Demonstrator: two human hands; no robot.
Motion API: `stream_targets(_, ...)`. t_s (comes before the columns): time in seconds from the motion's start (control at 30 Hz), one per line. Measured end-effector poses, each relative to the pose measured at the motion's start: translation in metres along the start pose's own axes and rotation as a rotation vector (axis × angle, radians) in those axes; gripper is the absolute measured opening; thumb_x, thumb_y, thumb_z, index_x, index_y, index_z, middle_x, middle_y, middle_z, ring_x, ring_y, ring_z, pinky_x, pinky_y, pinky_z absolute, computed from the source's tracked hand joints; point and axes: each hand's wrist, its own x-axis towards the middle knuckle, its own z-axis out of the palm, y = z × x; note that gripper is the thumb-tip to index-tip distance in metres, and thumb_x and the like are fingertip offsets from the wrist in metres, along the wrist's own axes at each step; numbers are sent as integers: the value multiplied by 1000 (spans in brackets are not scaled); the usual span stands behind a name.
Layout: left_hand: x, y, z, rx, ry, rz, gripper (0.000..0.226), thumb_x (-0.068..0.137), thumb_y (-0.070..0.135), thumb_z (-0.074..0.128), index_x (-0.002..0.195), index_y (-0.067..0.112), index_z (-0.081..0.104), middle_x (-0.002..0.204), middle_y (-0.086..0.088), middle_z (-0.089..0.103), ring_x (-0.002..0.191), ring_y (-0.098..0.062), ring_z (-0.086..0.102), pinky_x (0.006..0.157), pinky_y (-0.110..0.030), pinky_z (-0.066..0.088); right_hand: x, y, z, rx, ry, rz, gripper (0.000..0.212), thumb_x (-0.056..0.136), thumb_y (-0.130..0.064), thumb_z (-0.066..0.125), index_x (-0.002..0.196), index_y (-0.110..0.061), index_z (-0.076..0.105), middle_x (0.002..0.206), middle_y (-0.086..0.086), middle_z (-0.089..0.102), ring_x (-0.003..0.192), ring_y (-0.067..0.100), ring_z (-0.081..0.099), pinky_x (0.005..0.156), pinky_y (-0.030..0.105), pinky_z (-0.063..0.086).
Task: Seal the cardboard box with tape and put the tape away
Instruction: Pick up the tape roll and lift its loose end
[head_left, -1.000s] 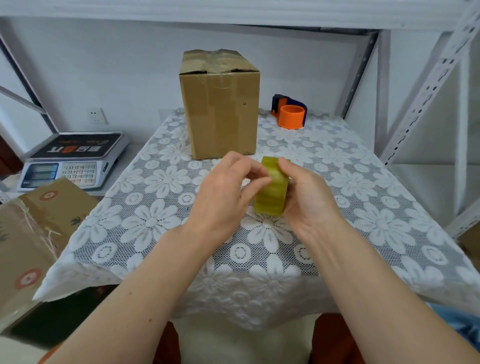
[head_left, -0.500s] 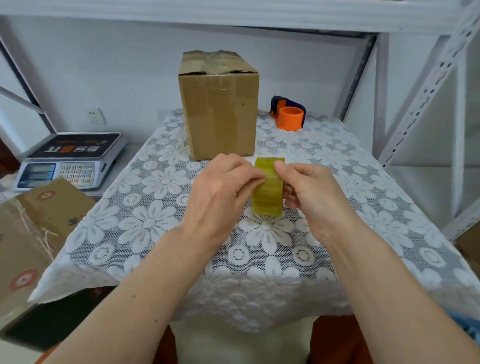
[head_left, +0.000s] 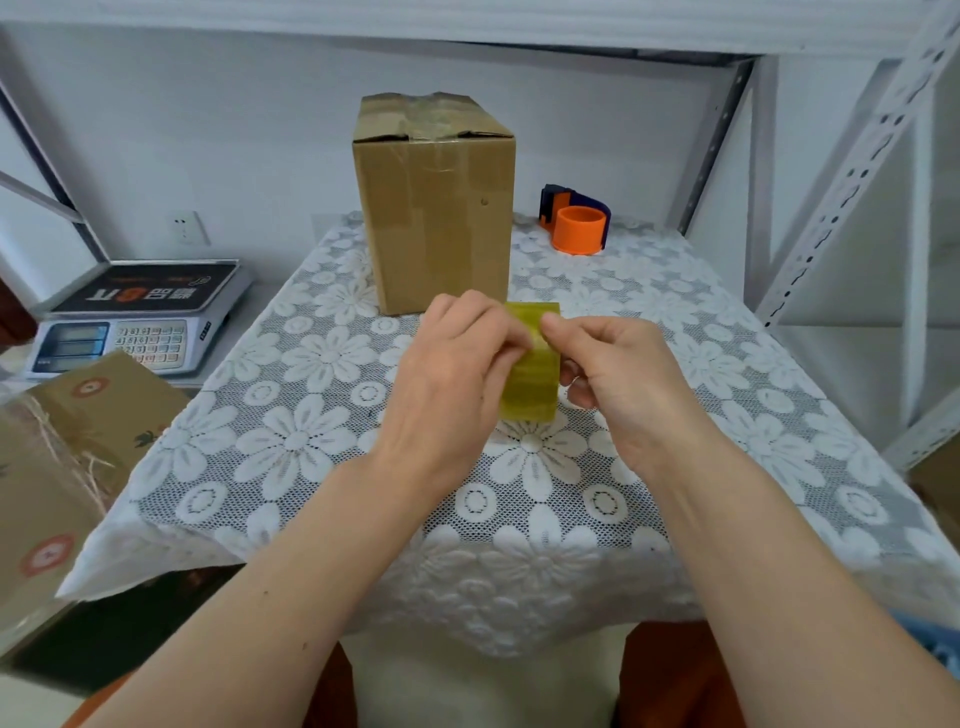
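A tall brown cardboard box (head_left: 439, 208) stands upright at the back of the lace-covered table (head_left: 727, 395), its top flaps closed with wrinkled tape across them. In front of it I hold a yellowish roll of clear tape (head_left: 532, 382) on edge above the cloth. My left hand (head_left: 457, 374) grips the roll from the left, thumb and forefinger pinching at its upper rim. My right hand (head_left: 618, 374) holds it from the right, its fingertips meeting the left ones at the top of the roll. Whether a tape end is lifted I cannot tell.
An orange and dark blue tape dispenser (head_left: 576, 223) sits at the back right of the table. A digital scale (head_left: 135, 317) rests on a lower surface to the left, with a printed cardboard carton (head_left: 57, 457) in front of it. Metal shelving uprights (head_left: 841, 171) rise on the right.
The roll has turned edge-on toward me and lifted slightly. Both hands' fingertips have come together at the roll's top rim. The box and dispenser have not moved.
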Motion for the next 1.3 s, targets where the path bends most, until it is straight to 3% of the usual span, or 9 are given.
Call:
stream_targets(0.17, -1, -1, 0, -19, -2, 13, 12, 90, 9, 56, 86, 6, 66, 90, -4, 60, 83, -18, 48, 76, -21, 38, 6, 2, -3, 182, -105, 167, 17, 85, -22, 65, 71, -14, 65, 56, -3, 55, 53, 10, 45, 44, 19, 36)
stream_targets(0.33, -1, 2, -1, -60, 30, 37, 10, 89, 7, 57, 87, 5, 67, 91, -4, 61, 85, -19, 49, 78, -18, 37, 7, 2, -6, 339, -179, 252, 8, 84, -18, 64, 80, -11, 65, 55, -3, 55, 53, 10, 44, 41, 18, 36)
stream_targets(0.47, -1, 1, -2, -77, -9, 44, 12, 88, 13, 59, 97, 9, 66, 88, -4, 61, 82, -21, 52, 75, -29, 42, 8, 3, -5, 285, -64, 191, 8, 82, -17, 68, 78, -11, 68, 53, -5, 57, 51, 8, 46, 49, 22, 35)
stream_targets(0.57, -2, 1, -3, -96, -47, -11, 32, 84, 24, 66, 114, 15, 60, 82, 4, 59, 80, -14, 48, 74, -27, 42, 4, 4, -3, 184, 3, 115, 11, 82, -18, 69, 80, -7, 70, 56, -3, 57, 48, 7, 46, 46, 22, 34)
stream_targets(0.73, 0, -1, -2, -100, -38, -41, 17, 80, 27, 67, 94, 19, 74, 75, 0, 59, 77, -19, 51, 69, -26, 42, -1, 3, 1, 150, 0, 85, 18, 83, -17, 67, 67, -11, 67, 53, -1, 54, 45, 7, 46, 44, 23, 35)
stream_targets(0.93, 1, -2, -2, -88, -26, -14, 14, 83, 22, 65, 87, 15, 76, 76, 1, 58, 77, -18, 49, 68, -22, 41, -2, 1, 3, 99, 5, 62, 20, 85, -17, 67, 65, -12, 68, 49, -5, 53, 44, 5, 46, 42, 17, 36)
stream_targets(1.17, 2, 0, -3, -87, -44, 36, 9, 85, 18, 65, 85, 15, 74, 79, 9, 55, 78, -14, 45, 71, -15, 36, 3, 2, -1, 200, -99, 142, 24, 84, -17, 67, 60, -16, 64, 50, -5, 52, 50, 9, 44, 54, 25, 34)
stream_targets(1.3, 1, -2, -2, 32, -2, 187, 13, 88, 18, 62, 84, 12, 74, 78, 0, 63, 78, -18, 48, 77, -29, 40, 3, 4, 2, 217, -99, 153, 25, 85, -16, 66, 60, -14, 63, 53, -1, 51, 49, 9, 43, 52, 26, 33)
